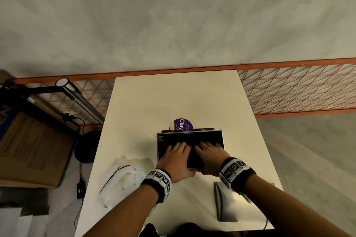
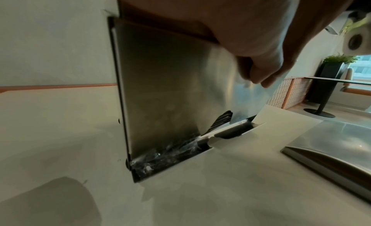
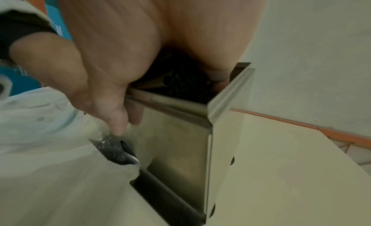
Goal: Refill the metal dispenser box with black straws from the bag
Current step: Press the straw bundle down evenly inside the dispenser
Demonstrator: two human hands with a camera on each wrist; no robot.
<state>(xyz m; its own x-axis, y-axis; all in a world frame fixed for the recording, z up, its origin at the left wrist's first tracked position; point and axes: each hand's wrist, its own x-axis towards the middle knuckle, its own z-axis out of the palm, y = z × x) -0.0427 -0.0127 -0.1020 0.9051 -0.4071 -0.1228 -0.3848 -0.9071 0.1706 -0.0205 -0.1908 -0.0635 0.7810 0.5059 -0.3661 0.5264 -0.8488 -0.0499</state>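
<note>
The metal dispenser box (image 1: pixel 159 140) stands open-topped in the middle of the white table (image 1: pixel 173 98). Black straws (image 1: pixel 209 137) fill it to near the rim. My left hand (image 1: pixel 176 151) and right hand (image 1: pixel 207 147) lie side by side on the straws with fingers spread flat, pressing down. Both thumbs hang over the box's front wall, as the left hand (image 2: pixel 259 70) and right hand (image 3: pixel 120 89) show in the wrist views. More straws (image 2: pixel 170 154), some in clear wrap, lie in the bottom slot of the box (image 2: pixel 160 86). The white plastic bag (image 1: pixel 121 181) lies crumpled left of the box.
The box's metal lid (image 1: pixel 233 204) lies flat on the table by my right wrist. A purple round label (image 1: pixel 183 123) sits just behind the box. An orange mesh rail (image 1: pixel 298 90) runs behind the table. A cardboard carton (image 1: pixel 32 146) and a lamp (image 1: pixel 77 98) stand to the left.
</note>
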